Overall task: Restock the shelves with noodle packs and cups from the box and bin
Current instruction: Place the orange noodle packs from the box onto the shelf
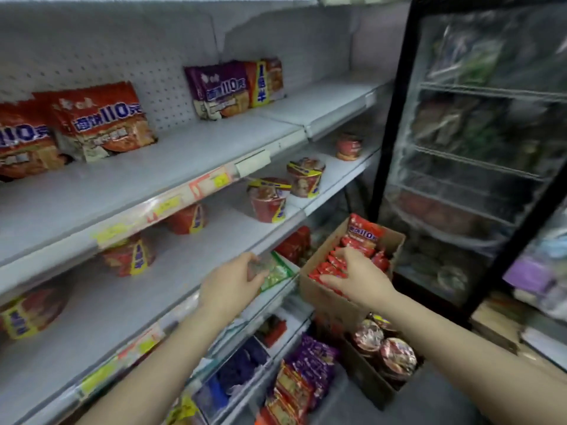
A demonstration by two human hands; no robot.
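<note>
Forearms reach in from the bottom edge, both bare. Right hand [357, 279] sits at 4 o'clock of centre, palm down in the box [325, 297], fingers curled over the tops of the red packs [352, 250] that stand on edge inside; it grips the near ones. Left hand [233, 282] hangs at 6 o'clock, just left of the box, fingers loosely bent, holding nothing, its fingertips in front of a green pack [277, 271] at the edge of a lower shelf.

Bin [368, 375] lies at 5 o'clock, below the box and touching it, with foil-lidded cups [397, 357] inside. Just left of the bin, purple packs [316, 357] and orange-red ones stand in a row at the shelf foot.

Farther off, the middle shelf [214, 250] runs from 8 o'clock up to 2 o'clock and carries red cups [268, 199] spaced well apart, one after another towards the far end. Above it the top shelf [171, 161] holds two red multipacks [101, 121] at 10 o'clock, leaning on the pegboard back, and a purple multipack [233, 88] at 12 o'clock, well apart from them.

Fridge [472, 154], black-framed with a glass door, stands at 2 to 3 o'clock behind the box; its contents are blurred.
</note>
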